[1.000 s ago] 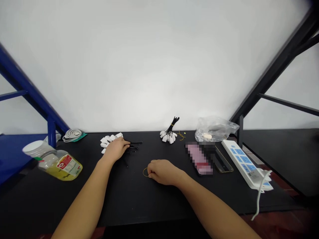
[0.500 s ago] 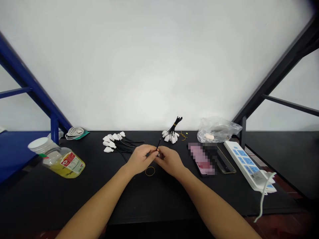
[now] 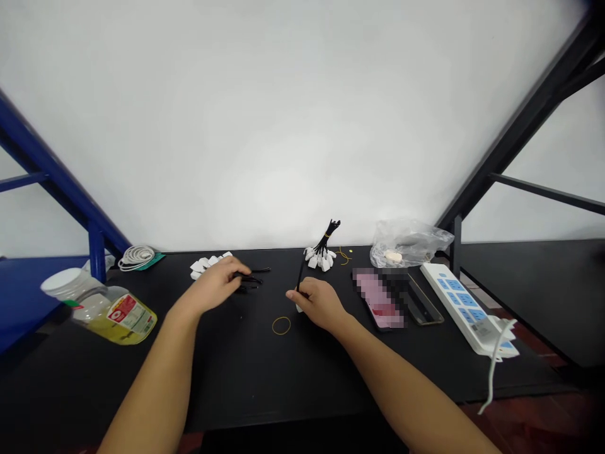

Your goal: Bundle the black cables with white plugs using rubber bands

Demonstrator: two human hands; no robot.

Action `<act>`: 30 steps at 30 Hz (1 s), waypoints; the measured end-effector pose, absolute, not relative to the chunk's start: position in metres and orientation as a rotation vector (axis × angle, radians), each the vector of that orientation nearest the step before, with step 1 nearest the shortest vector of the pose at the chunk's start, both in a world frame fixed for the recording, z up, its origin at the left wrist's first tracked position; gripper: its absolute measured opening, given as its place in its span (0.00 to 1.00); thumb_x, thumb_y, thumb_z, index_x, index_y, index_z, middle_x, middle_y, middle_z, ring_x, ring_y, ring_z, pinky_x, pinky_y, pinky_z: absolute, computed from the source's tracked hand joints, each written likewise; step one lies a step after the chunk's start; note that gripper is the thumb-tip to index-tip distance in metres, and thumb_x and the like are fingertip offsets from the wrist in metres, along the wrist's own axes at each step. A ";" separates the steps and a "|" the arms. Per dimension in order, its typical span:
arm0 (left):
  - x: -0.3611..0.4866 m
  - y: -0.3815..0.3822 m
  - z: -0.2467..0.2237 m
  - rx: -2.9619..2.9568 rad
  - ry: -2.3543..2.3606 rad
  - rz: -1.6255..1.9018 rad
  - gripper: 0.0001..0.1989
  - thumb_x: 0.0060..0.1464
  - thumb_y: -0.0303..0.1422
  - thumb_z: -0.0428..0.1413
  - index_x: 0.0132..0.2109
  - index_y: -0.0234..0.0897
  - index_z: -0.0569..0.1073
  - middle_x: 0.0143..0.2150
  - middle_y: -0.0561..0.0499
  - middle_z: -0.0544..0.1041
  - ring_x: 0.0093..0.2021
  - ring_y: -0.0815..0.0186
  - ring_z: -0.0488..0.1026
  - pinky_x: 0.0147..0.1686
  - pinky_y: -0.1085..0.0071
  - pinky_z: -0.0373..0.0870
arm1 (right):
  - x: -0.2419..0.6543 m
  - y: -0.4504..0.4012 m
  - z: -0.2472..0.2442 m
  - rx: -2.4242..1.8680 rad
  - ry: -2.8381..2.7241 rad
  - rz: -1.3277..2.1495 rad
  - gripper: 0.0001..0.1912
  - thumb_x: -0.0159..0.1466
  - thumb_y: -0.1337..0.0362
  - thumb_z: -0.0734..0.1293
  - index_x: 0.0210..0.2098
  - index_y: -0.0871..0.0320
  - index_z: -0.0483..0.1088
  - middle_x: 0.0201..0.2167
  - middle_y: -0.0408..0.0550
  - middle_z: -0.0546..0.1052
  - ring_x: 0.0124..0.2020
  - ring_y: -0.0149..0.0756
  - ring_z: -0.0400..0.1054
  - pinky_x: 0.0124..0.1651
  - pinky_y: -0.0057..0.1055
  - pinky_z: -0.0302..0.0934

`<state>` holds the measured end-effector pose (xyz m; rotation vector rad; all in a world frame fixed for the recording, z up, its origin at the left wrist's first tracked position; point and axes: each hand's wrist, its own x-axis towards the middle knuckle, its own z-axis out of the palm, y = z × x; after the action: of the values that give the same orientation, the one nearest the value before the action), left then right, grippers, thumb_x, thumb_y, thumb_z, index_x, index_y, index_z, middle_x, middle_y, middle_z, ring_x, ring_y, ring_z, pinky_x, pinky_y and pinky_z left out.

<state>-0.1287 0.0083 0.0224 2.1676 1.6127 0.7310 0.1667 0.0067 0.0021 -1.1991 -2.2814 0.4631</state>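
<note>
My right hand (image 3: 322, 304) is closed on a thin black cable (image 3: 300, 275), which stands up between thumb and fingers. A bit of its white end shows under the thumb. Over the loose pile of black cables (image 3: 253, 279) at left reaches my left hand (image 3: 215, 287), thumb and forefinger apart; its other fingers are hidden. White connectors (image 3: 204, 263) on those cables lie behind that hand. A thin yellow rubber band (image 3: 281, 325) rests on the table between my hands. Behind the right hand, a bundle of similar cables (image 3: 326, 241) stands tied with a yellow band, connectors down.
A jar of yellow contents (image 3: 125, 315) leans at left, near a coiled white cable (image 3: 137, 257). On the right are a pink-screened phone (image 3: 378, 299), a dark phone-like case (image 3: 425, 302), a clear plastic bag (image 3: 409, 239) and a white power strip (image 3: 466, 309).
My left hand has left the right hand and moved left onto the loose cables. The right hand stays near its place, with more of the black cable showing above it.
</note>
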 end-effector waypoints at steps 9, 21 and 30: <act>-0.171 0.026 -0.013 2.052 1.886 0.223 0.07 0.43 0.33 0.60 0.32 0.41 0.80 0.45 0.46 0.73 0.44 0.56 0.73 0.47 0.63 0.70 | 0.165 0.007 -0.002 -1.209 -2.176 0.600 0.10 0.68 0.59 0.66 0.47 0.54 0.74 0.31 0.42 0.76 0.31 0.33 0.69 0.34 0.28 0.55; -0.068 0.002 0.016 1.836 1.365 1.166 0.11 0.59 0.42 0.57 0.41 0.39 0.73 0.28 0.55 0.73 0.28 0.67 0.70 0.30 0.72 0.67 | 0.165 0.005 -0.003 -1.077 -2.225 0.670 0.15 0.69 0.56 0.64 0.52 0.54 0.72 0.31 0.43 0.76 0.32 0.34 0.69 0.36 0.28 0.57; -0.076 0.008 0.011 1.902 1.350 1.295 0.13 0.55 0.41 0.61 0.42 0.39 0.79 0.51 0.44 0.75 0.34 0.68 0.72 0.38 0.67 0.73 | 0.170 0.008 0.000 -1.091 -2.111 0.639 0.08 0.72 0.62 0.59 0.40 0.55 0.68 0.32 0.44 0.74 0.33 0.34 0.69 0.38 0.29 0.58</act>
<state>-0.0765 0.0085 0.0112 1.9019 1.3495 1.2949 0.1703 0.0082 0.0004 -1.0913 -2.1112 0.6388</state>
